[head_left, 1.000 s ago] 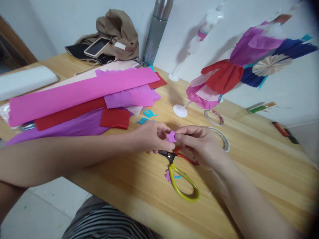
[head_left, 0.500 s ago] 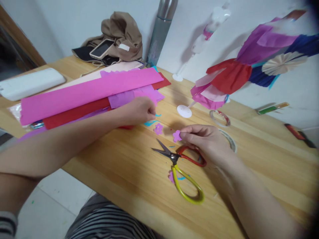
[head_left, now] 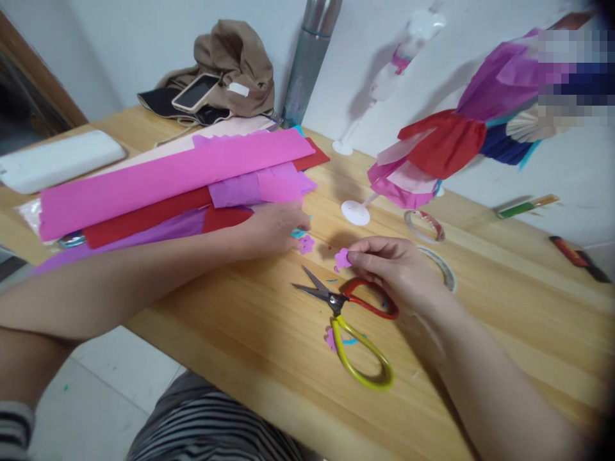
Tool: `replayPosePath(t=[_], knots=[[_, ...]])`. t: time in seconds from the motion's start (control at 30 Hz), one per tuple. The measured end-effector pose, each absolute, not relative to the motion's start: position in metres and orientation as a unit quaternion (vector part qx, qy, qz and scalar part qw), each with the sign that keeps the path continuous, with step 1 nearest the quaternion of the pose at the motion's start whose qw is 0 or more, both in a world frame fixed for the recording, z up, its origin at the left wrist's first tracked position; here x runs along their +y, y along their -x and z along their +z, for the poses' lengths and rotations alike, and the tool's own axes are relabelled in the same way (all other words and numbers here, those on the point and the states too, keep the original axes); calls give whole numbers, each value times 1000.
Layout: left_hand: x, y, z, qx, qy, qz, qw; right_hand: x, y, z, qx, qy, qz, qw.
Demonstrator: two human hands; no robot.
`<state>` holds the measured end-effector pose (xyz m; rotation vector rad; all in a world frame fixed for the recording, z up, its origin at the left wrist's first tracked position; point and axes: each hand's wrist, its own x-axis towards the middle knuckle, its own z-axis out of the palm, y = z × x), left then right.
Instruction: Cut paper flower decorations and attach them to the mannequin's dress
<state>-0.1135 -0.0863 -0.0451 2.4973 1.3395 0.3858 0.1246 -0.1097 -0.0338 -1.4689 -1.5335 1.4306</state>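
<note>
Between the thumb and fingers of my right hand is a small pink paper flower. My left hand is at the table with fingers curled together over blue paper scraps; whether it grips any of them is hidden. Just beside those fingertips lies a second pink flower. Scissors with one red and one yellow handle rest below my right hand, blades apart. Another pink flower is partly covered by the yellow handle.
Pink, red and purple paper sheets are piled at left, near a white case. Behind stand a grey bottle and a doll in a paper dress. Tape rolls, a green pen and a red-black cutter lie right.
My left hand has moved down toward me, onto the blue scraps, and its fingers now reach beside the pink flower there. My right hand stays nearly still with its flower.
</note>
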Motion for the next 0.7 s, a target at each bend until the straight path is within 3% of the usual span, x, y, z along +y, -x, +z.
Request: replayPosePath(t=[0.2,0.5,0.7], knots=[[-89,110,-40,473,-849,172,161,-112,-120,-30,-607,521,536,270],[-105,102,-33,518,-841,76,133,-114,-115,-30,-613,517,541,254],[-97,104,-33,494,-844,152,144,-113,-115,-27,-641,476,536,275]])
